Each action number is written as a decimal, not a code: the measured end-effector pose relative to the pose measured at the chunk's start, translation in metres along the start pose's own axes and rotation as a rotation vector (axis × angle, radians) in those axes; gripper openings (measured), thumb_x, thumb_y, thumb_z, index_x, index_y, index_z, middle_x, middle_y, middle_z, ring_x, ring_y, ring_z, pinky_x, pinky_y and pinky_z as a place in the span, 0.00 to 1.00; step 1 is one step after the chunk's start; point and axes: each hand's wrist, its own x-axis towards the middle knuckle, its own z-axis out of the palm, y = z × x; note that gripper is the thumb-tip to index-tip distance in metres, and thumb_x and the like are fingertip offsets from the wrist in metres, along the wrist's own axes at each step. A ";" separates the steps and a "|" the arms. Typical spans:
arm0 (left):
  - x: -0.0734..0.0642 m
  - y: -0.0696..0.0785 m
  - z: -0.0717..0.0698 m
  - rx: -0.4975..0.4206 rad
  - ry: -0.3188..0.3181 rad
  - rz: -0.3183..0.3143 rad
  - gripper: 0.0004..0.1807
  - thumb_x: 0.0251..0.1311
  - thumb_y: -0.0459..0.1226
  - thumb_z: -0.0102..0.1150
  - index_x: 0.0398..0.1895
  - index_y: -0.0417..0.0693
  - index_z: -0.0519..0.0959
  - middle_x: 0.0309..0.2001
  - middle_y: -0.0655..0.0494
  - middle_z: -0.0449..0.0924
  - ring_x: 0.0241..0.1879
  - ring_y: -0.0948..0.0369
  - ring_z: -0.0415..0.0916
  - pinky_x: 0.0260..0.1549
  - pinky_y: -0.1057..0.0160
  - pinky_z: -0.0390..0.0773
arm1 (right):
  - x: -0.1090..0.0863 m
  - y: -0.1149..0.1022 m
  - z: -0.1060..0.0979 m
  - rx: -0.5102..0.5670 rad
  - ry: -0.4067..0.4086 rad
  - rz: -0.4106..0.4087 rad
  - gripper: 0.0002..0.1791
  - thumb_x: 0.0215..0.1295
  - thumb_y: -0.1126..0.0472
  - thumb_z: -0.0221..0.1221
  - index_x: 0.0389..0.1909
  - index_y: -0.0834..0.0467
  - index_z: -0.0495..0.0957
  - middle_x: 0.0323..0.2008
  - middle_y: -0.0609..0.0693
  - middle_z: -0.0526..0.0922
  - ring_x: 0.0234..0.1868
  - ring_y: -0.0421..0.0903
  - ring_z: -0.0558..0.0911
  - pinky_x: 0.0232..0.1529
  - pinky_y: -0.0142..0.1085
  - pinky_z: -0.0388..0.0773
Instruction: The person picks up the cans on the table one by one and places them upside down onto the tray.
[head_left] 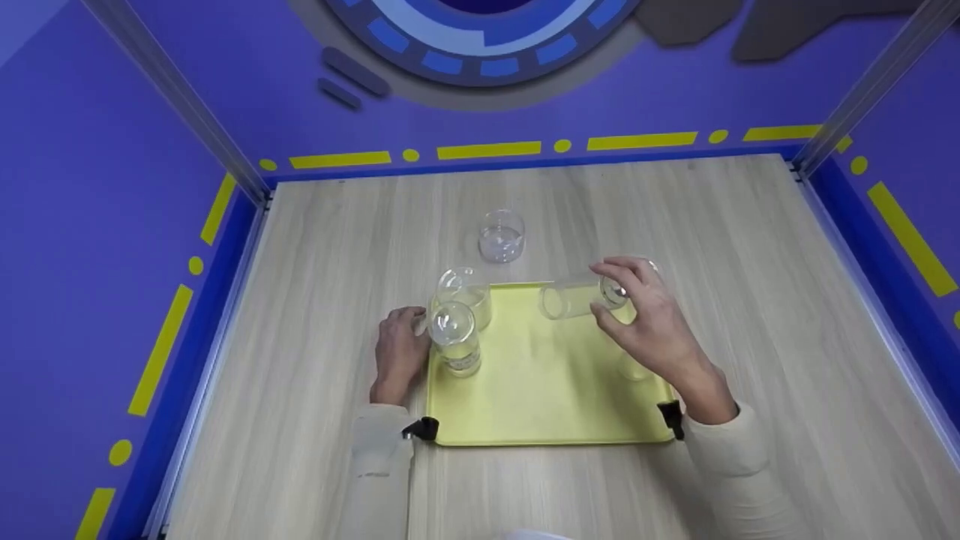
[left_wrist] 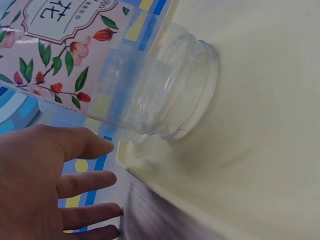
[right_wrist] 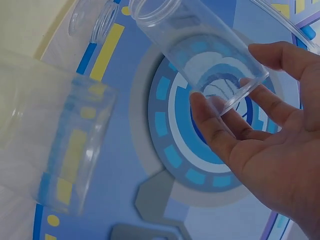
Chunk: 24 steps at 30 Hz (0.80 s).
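My right hand point(head_left: 652, 322) holds a clear plastic jar point(head_left: 576, 298) by its base end. The jar lies tilted in the air over a yellow tray point(head_left: 540, 405), its threaded mouth pointing left; in the right wrist view, thumb and fingers surround the base of this jar point(right_wrist: 200, 45). My left hand point(head_left: 401, 349) rests at the tray's left edge, fingers loosely extended beside a jar with a floral label point(left_wrist: 55, 55). This jar point(head_left: 460, 349) stands mouth down on the tray. Behind it stands another clear jar point(head_left: 474, 300).
Under my right wrist, another jar point(head_left: 634, 367) on the tray is mostly hidden. Beyond the tray, a clear jar point(head_left: 501, 244) stands on the wooden table point(head_left: 337, 247). Blue panels point(head_left: 570, 112) wall the table at the back and sides.
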 end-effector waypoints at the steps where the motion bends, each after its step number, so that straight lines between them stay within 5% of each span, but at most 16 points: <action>1: 0.000 0.000 0.000 0.009 -0.002 0.003 0.19 0.66 0.39 0.69 0.55 0.37 0.85 0.60 0.35 0.81 0.62 0.35 0.75 0.60 0.38 0.75 | 0.000 0.000 0.000 -0.005 -0.006 -0.001 0.30 0.57 0.76 0.72 0.62 0.65 0.80 0.59 0.61 0.79 0.60 0.58 0.78 0.59 0.39 0.72; 17: -0.006 -0.004 0.008 0.166 0.006 0.123 0.17 0.64 0.37 0.67 0.53 0.39 0.86 0.63 0.34 0.78 0.62 0.34 0.74 0.59 0.36 0.74 | -0.001 -0.004 -0.006 -0.079 -0.109 -0.045 0.29 0.57 0.74 0.73 0.61 0.65 0.80 0.58 0.64 0.78 0.61 0.61 0.76 0.59 0.50 0.75; 24: -0.009 -0.004 0.008 0.215 -0.002 0.118 0.18 0.66 0.38 0.66 0.57 0.42 0.85 0.65 0.36 0.76 0.64 0.36 0.72 0.57 0.33 0.73 | -0.003 -0.008 -0.007 -0.116 -0.179 -0.028 0.28 0.57 0.74 0.72 0.61 0.65 0.80 0.57 0.67 0.77 0.58 0.64 0.78 0.55 0.55 0.79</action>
